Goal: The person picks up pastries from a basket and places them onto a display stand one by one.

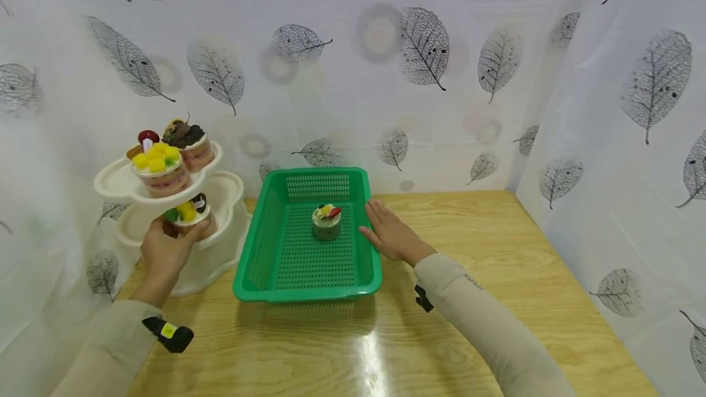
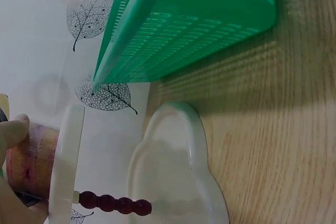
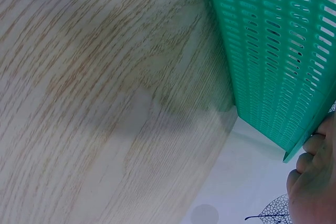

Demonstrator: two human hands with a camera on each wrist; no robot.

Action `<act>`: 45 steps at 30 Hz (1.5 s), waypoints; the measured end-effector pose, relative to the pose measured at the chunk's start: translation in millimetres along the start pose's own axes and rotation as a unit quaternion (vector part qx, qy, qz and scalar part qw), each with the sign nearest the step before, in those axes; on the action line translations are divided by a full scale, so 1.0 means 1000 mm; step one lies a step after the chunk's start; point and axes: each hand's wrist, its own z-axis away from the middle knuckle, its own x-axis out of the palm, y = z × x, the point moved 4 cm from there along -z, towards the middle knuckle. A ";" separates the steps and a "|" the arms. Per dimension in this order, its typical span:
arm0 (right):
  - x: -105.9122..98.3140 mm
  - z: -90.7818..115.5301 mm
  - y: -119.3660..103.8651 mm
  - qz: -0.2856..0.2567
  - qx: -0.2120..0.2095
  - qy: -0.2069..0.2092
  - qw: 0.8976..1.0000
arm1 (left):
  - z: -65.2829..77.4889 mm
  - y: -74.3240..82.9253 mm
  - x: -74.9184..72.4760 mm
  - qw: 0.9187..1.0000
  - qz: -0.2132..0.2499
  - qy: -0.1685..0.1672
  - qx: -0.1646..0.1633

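Note:
My left hand (image 1: 168, 250) grips a dessert cup (image 1: 194, 218) topped with yellow fruit and dark pieces, on the middle tier (image 1: 228, 192) of a white tiered stand. In the left wrist view, thumb and fingers wrap the clear wall of the cup (image 2: 32, 158), whose base is at the white tier (image 2: 67, 153). My right hand (image 1: 394, 233) rests with extended fingers on the right rim of a green plastic basket (image 1: 309, 294). Another dessert cup (image 1: 326, 225), with cream and red and yellow fruit on top, stands inside the basket.
On the top tier (image 1: 113, 184) stand a dessert cup with yellow cubes (image 1: 162, 173) and one with chocolate topping (image 1: 193, 143). The wooden table (image 1: 463, 323) extends right and forward of the basket. A leaf-patterned curtain (image 1: 342, 103) hangs behind and at both sides.

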 end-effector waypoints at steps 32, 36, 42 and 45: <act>0.000 -0.001 0.001 -0.005 0.002 -0.006 1.000 | 0.009 0.003 -0.009 0.999 -0.015 -0.045 0.018; -0.002 0.000 0.002 -0.005 0.002 -0.001 1.000 | 0.022 0.003 -0.011 0.996 -0.027 -0.087 0.012; -0.001 0.000 0.002 -0.004 0.003 -0.005 1.000 | 0.053 0.012 -0.010 0.998 -0.019 -0.063 0.025; 0.000 -0.001 0.001 -0.004 0.003 -0.007 1.000 | 0.070 0.022 -0.002 0.998 0.018 -0.051 0.044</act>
